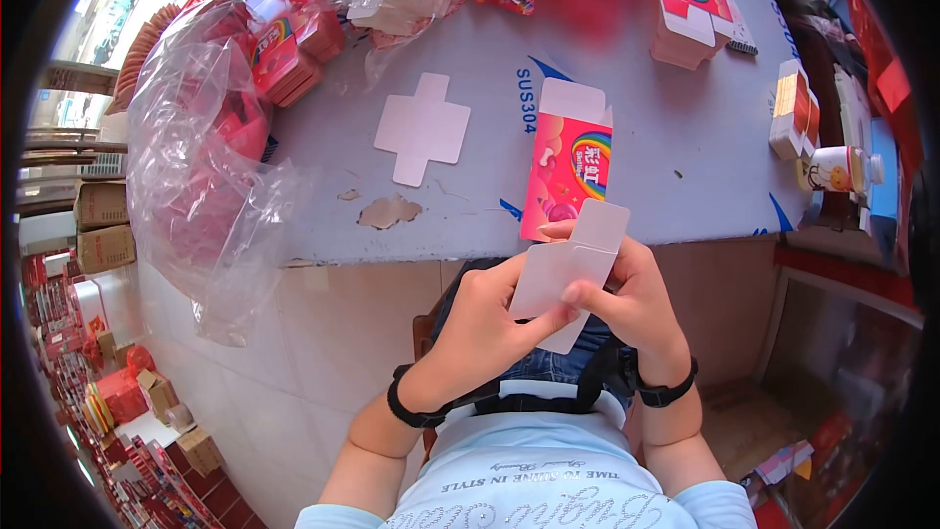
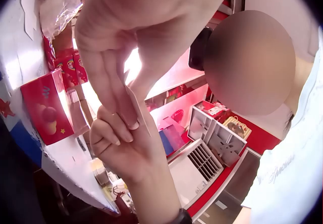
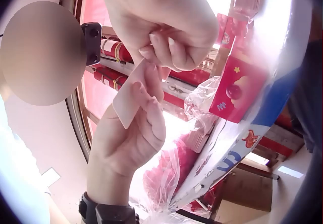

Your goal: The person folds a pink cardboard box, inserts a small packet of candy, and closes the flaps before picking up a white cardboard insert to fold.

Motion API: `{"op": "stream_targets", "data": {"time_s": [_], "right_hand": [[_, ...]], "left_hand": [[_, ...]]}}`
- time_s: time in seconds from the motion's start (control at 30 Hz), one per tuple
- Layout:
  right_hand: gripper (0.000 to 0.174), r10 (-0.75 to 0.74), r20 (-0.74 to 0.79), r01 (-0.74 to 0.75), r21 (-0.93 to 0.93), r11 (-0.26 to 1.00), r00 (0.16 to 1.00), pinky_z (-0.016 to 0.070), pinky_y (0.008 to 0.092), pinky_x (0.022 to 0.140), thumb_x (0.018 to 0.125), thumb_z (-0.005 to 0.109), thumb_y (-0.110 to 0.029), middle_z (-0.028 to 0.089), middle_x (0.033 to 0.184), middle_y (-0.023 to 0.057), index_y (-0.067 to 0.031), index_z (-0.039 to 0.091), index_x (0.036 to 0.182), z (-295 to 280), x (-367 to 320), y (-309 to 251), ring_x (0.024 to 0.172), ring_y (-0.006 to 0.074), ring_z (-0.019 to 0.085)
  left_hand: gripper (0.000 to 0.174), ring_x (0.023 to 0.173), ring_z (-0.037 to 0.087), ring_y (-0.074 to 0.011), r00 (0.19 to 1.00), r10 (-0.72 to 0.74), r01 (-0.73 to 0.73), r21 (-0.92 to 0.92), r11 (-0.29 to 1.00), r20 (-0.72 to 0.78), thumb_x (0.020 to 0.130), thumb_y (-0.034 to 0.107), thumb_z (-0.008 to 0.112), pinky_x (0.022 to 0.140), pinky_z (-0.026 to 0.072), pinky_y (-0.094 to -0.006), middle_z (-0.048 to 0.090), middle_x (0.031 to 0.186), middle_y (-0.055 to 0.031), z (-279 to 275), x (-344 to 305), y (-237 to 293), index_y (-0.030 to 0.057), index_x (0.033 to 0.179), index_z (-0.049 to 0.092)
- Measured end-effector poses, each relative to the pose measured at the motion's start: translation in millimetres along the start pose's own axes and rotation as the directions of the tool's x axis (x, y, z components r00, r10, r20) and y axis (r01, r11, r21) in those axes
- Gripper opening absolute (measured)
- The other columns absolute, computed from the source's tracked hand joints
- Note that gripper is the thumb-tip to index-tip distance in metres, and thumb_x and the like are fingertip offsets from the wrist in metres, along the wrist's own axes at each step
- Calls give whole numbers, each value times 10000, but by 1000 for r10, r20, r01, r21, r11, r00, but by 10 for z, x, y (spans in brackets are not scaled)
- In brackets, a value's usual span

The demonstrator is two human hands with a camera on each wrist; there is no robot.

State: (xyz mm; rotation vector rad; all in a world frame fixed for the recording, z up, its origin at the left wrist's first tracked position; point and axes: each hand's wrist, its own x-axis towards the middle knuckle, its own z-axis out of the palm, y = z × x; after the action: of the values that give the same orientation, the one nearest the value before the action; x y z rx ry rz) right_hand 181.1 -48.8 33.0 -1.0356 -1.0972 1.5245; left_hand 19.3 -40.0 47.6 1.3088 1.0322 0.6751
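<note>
A white folded card (image 1: 550, 279) is held over the lap, just off the table's front edge. My left hand (image 1: 480, 318) pinches its lower left side between thumb and fingers. On the other side my right hand (image 1: 641, 299) grips it, the thumb lying on the card's face and the fingers behind. In the left wrist view the card (image 2: 139, 110) shows almost edge-on between both hands. Just beyond the hands lies a red Skittles box (image 1: 568, 171) with a white flap open at its far end. A flat white cross-shaped card (image 1: 423, 130) lies to its left.
The grey-blue table (image 1: 470, 225) has a worn patch near its front edge. Clear plastic bags (image 1: 196, 157) hang over the left side. Stacked red cartons (image 1: 284, 59) stand at the back left, more cartons (image 1: 685, 34) at the back right. A bottle (image 1: 847, 168) stands far right.
</note>
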Motion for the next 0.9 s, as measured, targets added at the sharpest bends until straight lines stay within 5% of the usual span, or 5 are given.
{"op": "stream_targets", "data": {"time_s": [0.13,0.43,0.53,0.73,0.9], "right_hand": [[348,220,59,-221,10,975,974,449,214,558,897,578,-317,605,770,13,-10,599,1059,-168,-58,-39,598,64,529],[611,-46,-87,45,-10,999,995,369,185,498,818,624,-496,532,676,-6,-3,532,1167,-174,-25,60,579,50,471],[669,-136,-187,83,-267,960,973,408,211,547,787,678,-433,533,764,11,-3,457,1249,-102,-49,-28,628,59,481],[457,33,-123,-27,53,998,992,430,263,858,873,533,-83,593,1087,139,22,417,1303,-145,-85,-164,1019,148,543],[441,84,-150,-73,76,994,985,445,281,854,857,556,-56,598,1073,127,17,448,1278,-118,-89,-160,984,147,562]], "left_hand": [[342,696,647,-161,999,-33,33,-29,999,23,744,122,725,667,505,-262,665,804,-128,-25,5,13,-35,1017,590],[359,598,593,-147,999,-54,54,52,997,-10,960,291,451,564,453,-262,624,699,-126,-77,-23,18,-30,1061,578],[350,581,582,-147,997,1,8,136,991,-72,955,276,465,554,447,-264,609,682,-132,-39,-10,70,-38,1074,565],[347,683,600,-120,995,-8,4,-38,999,-100,945,270,493,606,463,-258,647,767,-99,-83,-3,-110,-36,1094,559],[320,732,611,-115,996,-33,22,-124,992,-86,885,194,590,664,490,-246,657,804,-98,-94,13,-84,-46,1094,562]]}}
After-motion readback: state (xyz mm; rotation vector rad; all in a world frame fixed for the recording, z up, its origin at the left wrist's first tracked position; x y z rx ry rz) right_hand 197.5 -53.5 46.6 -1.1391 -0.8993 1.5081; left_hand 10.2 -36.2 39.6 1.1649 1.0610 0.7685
